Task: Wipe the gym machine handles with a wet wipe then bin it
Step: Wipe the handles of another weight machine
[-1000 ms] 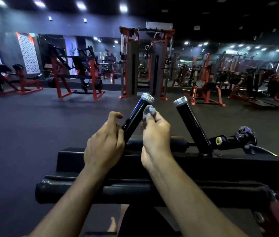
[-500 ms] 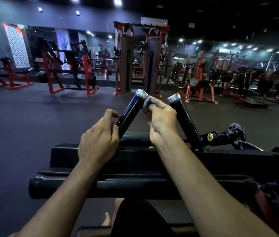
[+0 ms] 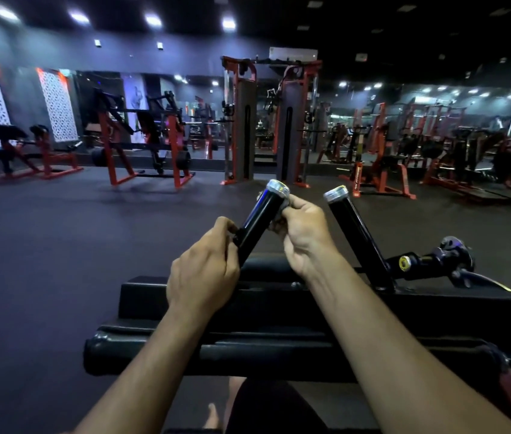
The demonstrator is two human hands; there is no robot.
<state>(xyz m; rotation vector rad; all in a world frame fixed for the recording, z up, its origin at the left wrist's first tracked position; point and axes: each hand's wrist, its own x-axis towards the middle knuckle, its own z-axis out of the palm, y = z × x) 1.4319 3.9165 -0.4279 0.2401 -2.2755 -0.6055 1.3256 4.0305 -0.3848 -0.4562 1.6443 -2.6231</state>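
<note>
- The machine's black padded bar (image 3: 185, 352) lies across the person's lap line, both forearms reaching over it so the 2 handles stand within easy reach.
- The left handle (image 3: 258, 225) leans up and right; the right handle (image 3: 352, 233) leans the other way, untouched and well apart from either hand.
- The left hand (image 3: 202, 277) closes its grip round the base of the left handle, likely to steady it.
- The right hand (image 3: 305, 233) holds the wet wipe (image 3: 277, 222) pressed against that handle's upper shaft, just below the silver cap (image 3: 277, 187), its grip curled round wipe and handle.
- No bin shows.
</note>
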